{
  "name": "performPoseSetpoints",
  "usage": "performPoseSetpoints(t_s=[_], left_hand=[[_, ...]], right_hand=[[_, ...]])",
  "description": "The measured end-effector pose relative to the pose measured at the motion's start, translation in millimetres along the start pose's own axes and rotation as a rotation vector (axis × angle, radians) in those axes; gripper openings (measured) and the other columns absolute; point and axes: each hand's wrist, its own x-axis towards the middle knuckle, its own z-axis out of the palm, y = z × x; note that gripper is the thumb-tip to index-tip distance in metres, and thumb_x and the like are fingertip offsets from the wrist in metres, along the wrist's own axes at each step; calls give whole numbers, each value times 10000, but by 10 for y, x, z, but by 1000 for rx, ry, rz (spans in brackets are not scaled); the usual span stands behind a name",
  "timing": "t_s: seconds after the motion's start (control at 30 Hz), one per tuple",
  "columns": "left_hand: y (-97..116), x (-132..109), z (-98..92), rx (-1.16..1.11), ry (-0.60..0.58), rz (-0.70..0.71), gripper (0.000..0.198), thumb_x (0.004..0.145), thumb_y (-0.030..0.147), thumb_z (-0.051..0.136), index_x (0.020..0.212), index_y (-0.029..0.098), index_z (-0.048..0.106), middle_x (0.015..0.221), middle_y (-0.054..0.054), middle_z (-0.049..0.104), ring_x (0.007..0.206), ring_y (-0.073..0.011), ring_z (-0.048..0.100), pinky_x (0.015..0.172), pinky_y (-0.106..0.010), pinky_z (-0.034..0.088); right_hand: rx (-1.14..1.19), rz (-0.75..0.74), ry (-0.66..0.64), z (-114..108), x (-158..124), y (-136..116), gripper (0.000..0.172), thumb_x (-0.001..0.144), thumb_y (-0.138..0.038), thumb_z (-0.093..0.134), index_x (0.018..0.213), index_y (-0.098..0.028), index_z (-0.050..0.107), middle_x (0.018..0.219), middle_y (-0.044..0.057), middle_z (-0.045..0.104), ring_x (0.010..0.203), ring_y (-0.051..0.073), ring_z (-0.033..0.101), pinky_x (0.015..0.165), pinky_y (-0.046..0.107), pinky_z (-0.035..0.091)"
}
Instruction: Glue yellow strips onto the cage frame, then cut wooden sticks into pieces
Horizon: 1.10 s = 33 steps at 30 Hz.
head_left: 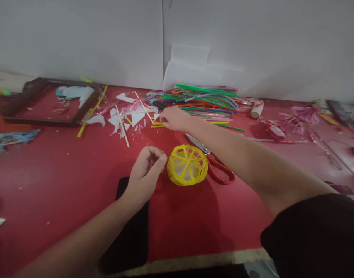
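A small round yellow frame [171, 175] with spokes across its top stands on the red table, a tan disc visible inside it. My left hand [143, 173] is just left of it, fingers curled and thumb against them; whatever they may hold is hidden. My right hand [174, 118] reaches across to the scrap pile, its fingers bent down over short yellow strips [157, 125]. Its fingertips are partly hidden, so I cannot make out what is in them. Scissors [223, 173] with red handles lie right of the frame, under my right forearm.
A black phone [130, 235] lies beneath my left wrist. Colourful sticks [208, 94] are heaped at the back, beside white paper scraps [138, 117]. A dark wooden frame [40, 122] is at the left, a cardboard roll [256, 109] and pink craft pieces [298, 119] at the right.
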Motion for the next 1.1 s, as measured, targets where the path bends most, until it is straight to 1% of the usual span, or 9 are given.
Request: performPoseSetpoints(t_s=[0.13,0.23,0.33,0.4,0.47,0.57,0.7,0.93,1.1], left_hand=[[-7,15,31,46,-10,19,181,862,265,581,1022,200,526,1112,-69,596,943,-163,572,779,-300,476],[63,27,35,150,-18,-3,276,842,289,574,1097,192,536,1204,-98,566,1090,-212,540,828,-335,489],[163,98,12,278,-24,-77,274,810,300,582,1064,198,576,1156,-86,594,1066,-229,560,794,-344,502],[225,184,-10,353,-106,-125,290,793,286,598,1071,205,592,1128,-75,619,1016,-228,591,789,-357,502],[268,283,-23,342,-177,-142,236,777,231,573,1005,191,615,1109,-75,643,972,-219,615,739,-330,500],[278,395,-9,358,-148,-193,209,780,236,532,960,186,626,967,-65,678,841,-201,633,658,-305,479],[226,435,53,436,-131,-224,169,762,297,557,863,198,648,782,-20,662,708,-178,597,638,-297,452],[259,540,172,236,-224,-296,134,680,185,585,766,185,688,749,-4,679,676,-142,597,612,-246,440],[327,659,178,157,-277,-356,189,687,179,596,824,194,726,811,-7,700,707,-128,605,630,-235,442]], right_hand=[[15,36,88,-112,-79,13,219,890,-134,444,1030,-124,613,994,107,688,912,211,628,761,309,425],[-6,24,198,-381,-175,-7,283,930,-119,384,1147,-130,565,1139,101,652,1049,208,603,846,313,434],[-106,-28,392,-791,-354,-70,314,960,-190,372,1161,-151,610,1152,40,666,1082,199,609,853,311,442],[-154,6,486,-1050,-565,-139,533,960,-331,176,1065,-120,654,1125,-34,683,1020,181,622,795,349,397],[-155,31,568,-1197,-843,-225,359,954,-363,381,1022,-164,672,957,-9,702,943,158,645,787,326,427],[36,99,578,-1118,-1272,-351,202,934,-267,488,1028,-206,655,733,-12,661,673,115,623,656,269,457],[264,78,371,-720,-1597,-415,140,871,-145,536,897,-218,653,844,3,681,786,137,618,698,262,468],[584,134,223,-476,-1567,-379,141,814,-134,567,878,-206,671,805,-14,661,669,93,583,594,214,434],[512,140,299,-476,-1495,-364,110,763,-100,597,803,-190,645,820,3,637,705,107,553,623,228,429]])
